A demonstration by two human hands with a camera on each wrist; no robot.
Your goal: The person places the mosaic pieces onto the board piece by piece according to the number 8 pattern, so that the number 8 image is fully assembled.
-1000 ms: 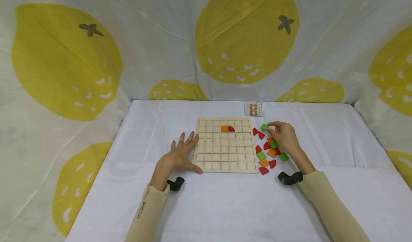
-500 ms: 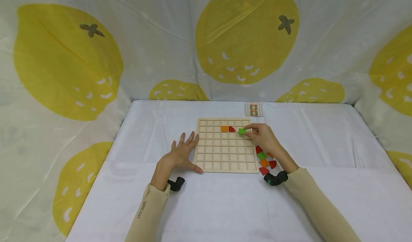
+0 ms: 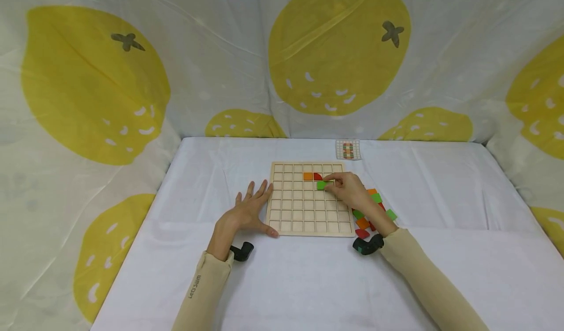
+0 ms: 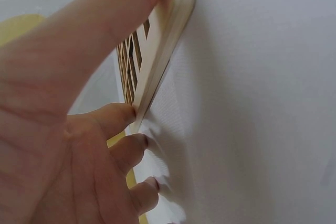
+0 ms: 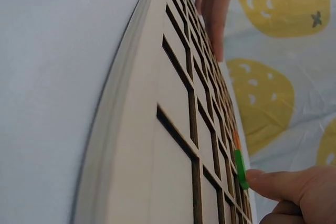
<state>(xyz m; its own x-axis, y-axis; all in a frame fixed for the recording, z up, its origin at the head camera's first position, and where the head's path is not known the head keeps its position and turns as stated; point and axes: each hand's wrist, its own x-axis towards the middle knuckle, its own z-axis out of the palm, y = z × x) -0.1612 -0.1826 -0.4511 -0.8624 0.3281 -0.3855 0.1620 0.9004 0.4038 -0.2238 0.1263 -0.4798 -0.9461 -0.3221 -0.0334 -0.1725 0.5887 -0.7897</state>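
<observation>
A wooden grid board [image 3: 291,215] lies on the white table. My left hand [image 3: 246,213] is spread along its left side, with the thumb and a fingertip at the edge; the left wrist view shows these fingers [image 4: 113,119] against the rim. Over the upper right of the board, my right hand [image 3: 348,189] pinches a green square tile [image 3: 321,186] between thumb and index finger. That tile [image 5: 240,169] stands close over the grid in the right wrist view. Just above it sit an orange square tile [image 3: 308,176] and a red quarter-round tile [image 3: 317,176] in neighbouring cells.
Several loose tiles in red, orange and green [image 3: 363,223] lie right of the board, partly hidden by my right forearm. A small pattern card [image 3: 348,150] lies behind the board. Lemon-printed cloth [image 3: 339,47] hangs behind the table.
My right hand has carried the green tile leftward from the loose pile to the board, just below the red tile. The left hand has stayed at the board's edge.
</observation>
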